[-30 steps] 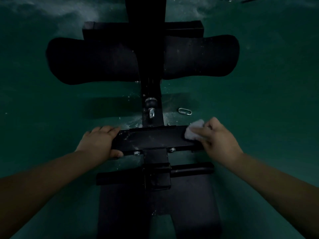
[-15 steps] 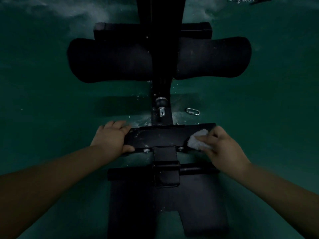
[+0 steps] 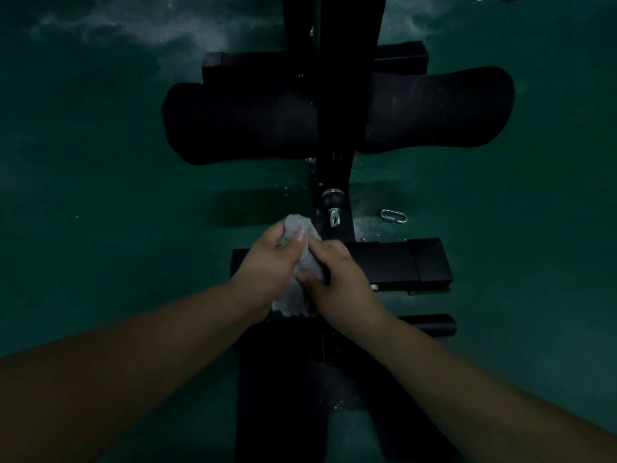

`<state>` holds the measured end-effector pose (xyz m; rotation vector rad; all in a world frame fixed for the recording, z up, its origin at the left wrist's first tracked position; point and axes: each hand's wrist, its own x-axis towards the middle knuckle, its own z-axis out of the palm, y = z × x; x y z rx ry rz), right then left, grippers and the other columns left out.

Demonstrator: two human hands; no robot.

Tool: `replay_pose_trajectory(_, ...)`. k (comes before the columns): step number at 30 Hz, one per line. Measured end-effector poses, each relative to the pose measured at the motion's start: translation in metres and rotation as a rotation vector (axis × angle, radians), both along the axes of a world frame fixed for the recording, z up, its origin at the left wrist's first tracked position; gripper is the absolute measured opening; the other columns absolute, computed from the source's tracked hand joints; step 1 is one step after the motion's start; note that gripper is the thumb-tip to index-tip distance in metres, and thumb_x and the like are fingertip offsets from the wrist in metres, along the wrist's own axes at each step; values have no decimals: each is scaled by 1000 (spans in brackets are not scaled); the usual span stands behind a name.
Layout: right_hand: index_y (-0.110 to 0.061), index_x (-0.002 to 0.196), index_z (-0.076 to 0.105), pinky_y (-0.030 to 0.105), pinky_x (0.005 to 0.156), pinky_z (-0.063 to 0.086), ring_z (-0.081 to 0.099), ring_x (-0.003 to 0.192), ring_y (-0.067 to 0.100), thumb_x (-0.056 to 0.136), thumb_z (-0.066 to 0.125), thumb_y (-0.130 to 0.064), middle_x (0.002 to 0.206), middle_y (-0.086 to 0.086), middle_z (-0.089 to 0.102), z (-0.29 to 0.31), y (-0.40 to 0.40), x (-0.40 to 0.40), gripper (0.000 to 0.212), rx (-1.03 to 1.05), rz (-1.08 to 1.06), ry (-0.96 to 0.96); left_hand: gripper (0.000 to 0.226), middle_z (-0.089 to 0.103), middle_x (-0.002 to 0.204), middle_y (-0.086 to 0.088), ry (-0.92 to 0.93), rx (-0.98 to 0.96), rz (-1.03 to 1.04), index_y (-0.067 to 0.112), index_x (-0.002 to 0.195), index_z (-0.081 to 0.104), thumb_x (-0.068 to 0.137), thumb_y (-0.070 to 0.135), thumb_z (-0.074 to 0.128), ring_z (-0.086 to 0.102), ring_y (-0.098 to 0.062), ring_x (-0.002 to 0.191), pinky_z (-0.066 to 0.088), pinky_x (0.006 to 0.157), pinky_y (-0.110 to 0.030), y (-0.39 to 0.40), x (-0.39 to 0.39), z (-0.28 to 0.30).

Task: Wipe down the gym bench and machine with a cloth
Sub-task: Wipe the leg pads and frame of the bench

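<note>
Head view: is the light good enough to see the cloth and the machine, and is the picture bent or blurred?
Head view: very dim with a green cast; the black machine loses detail in shadow, while the pale cloth held by both hands stands out. Wide-angle bending curves the pads. The link glints; edges look soft.

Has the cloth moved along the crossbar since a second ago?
Yes. The cloth went from the crossbar's right end to its left half, left of the centre post.
</note>
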<state>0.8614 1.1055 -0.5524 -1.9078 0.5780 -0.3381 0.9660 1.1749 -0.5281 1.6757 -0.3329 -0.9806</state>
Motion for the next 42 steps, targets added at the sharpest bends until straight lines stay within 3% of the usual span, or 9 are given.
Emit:
replay_pose_trajectory(5,-17,126,61,2,89,33,55,99,9,88,64,-11,106,2,55,-15,-19,-21,39,-146,-35,11,33,70,103,-3,50,17,19,15,125,57,93,20,59,70,-18,87,58,75,-30,5,17,-4)
replay_pose_trajectory(10,-17,120,65,15,99,33,53,107,20,85,68,-12,108,-2,51,-41,-78,-65,36,-389,-227,258,41,65,103,4,-845,254,-325,23,113,55,79,33,75,60,-12,92,49,78,-27,12,42,-14)
replay_pose_trajectory(16,-10,130,57,47,98,45,53,115,34,79,73,-24,123,14,57,-68,-98,-59,55,-581,-33,317,35,64,118,-5,-1155,40,-750,17,117,67,82,20,71,57,-27,105,48,88,-37,-29,10,-48)
replay_pose_trajectory(19,-10,129,58,49,95,46,54,114,34,78,76,-20,123,13,58,-73,-97,-59,55,-605,-48,282,45,66,117,-1,-1332,15,-889,26,116,68,74,14,79,61,-28,95,52,75,-35,-26,13,-64)
replay_pose_trajectory(24,-15,131,57,44,99,39,51,119,31,80,74,-23,124,10,57,-74,-98,-60,55,-618,-39,284,44,67,108,-5,-1384,91,-973,26,110,70,70,10,79,63,-32,85,55,71,-38,6,65,-57)
replay_pose_trajectory(28,-17,134,55,43,102,33,46,125,30,80,74,-27,128,8,55,-74,-97,-60,57,-609,-36,296,54,68,104,-8,-1416,235,-872,23,116,68,68,3,83,62,-32,81,55,69,-38,61,106,-55)
replay_pose_trajectory(33,-25,137,50,47,111,23,37,133,32,82,70,-37,133,10,48,-72,-90,-52,60,-596,-34,343,44,69,108,-5,-1370,152,-651,21,127,60,87,39,52,61,-28,87,43,81,-30,39,74,-43)
replay_pose_trajectory(37,-32,140,45,48,116,15,31,135,32,85,66,-39,135,11,44,-69,-84,-43,59,-586,-40,366,54,65,117,-3,-1442,80,-912,31,123,63,75,11,77,60,-28,93,51,69,-32,5,31,-60)
replay_pose_trajectory(42,-36,142,40,45,116,11,28,137,29,86,63,-40,139,9,41,-68,-86,-44,60,-578,-21,383,68,52,133,-4,-1472,150,-1103,39,133,52,80,-1,65,52,-30,111,51,78,-38,29,56,-46)
